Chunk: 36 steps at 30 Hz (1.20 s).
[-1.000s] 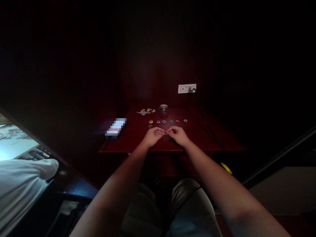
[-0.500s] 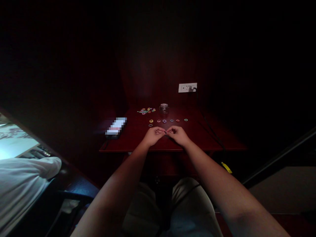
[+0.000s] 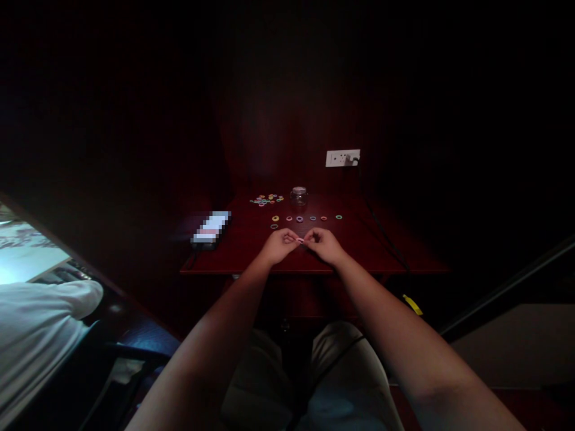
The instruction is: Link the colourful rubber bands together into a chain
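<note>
My left hand (image 3: pixel 280 246) and my right hand (image 3: pixel 324 245) meet over the front half of the dark red desk. Between their fingertips they pinch one small pink hair tie (image 3: pixel 300 240), drawn out flat. Just beyond my hands lies a row of small ring-shaped hair ties: a yellow one (image 3: pixel 275 218), a purple one (image 3: pixel 299 219), a red one (image 3: pixel 324 218), a green one (image 3: pixel 339 217) and others. A dark hair tie (image 3: pixel 274 226) lies nearest my left hand. Farther back is a loose pile of colourful hair ties (image 3: pixel 266 200).
Behind the row stands a clear lidded jar (image 3: pixel 299 196). A phone (image 3: pixel 211 230) with a blurred screen lies at the desk's left. A wall socket (image 3: pixel 342 158) holds a plug, its cable running down the right side. A person's pale sleeve (image 3: pixel 49 311) shows at far left.
The pink hair tie was a small loop and now looks flatter and more stretched between my fingertips. My hands hold nearly the same place. The person's sleeve at left has shifted slightly left.
</note>
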### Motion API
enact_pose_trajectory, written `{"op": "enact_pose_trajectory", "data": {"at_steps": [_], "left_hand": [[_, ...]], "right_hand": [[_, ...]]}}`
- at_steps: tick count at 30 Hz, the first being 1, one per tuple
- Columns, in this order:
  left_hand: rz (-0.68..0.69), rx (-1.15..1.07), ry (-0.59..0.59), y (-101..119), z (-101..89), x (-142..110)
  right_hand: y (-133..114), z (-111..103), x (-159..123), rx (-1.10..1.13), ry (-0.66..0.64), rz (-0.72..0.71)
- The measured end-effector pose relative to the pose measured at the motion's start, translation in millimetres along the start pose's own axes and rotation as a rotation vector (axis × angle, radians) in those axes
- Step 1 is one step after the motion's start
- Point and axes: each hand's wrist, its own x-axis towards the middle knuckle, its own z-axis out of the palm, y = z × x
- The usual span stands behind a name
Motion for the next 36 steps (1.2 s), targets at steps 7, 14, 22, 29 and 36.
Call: {"op": "enact_pose_trajectory", "data": {"at_steps": [7,14,22,29,36], "left_hand": [[0.001,-0.029,-0.053,-0.6,0.0,0.2],[0.0,-0.042,-0.097,4.0,0.9,-1.7],[0.02,0.011,-0.071,4.8,1.4,-1.3],[0.009,0.001,-0.025,1.7,1.0,-0.2],[-0.005,-0.027,-0.038,2.6,1.3,-0.7]], "right_hand": [[0.5,1.1,1.2,0.033,-0.019,0.004],[-0.8,-0.2,0.4,0.017,-0.002,-0.004],[3.5,0.9,0.5,0.015,-0.003,-0.011],[-0.2,-0.5,0.3,-0.001,-0.01,-0.026],[-0.8,0.2,0.2,-0.006,-0.009,-0.033]]}}
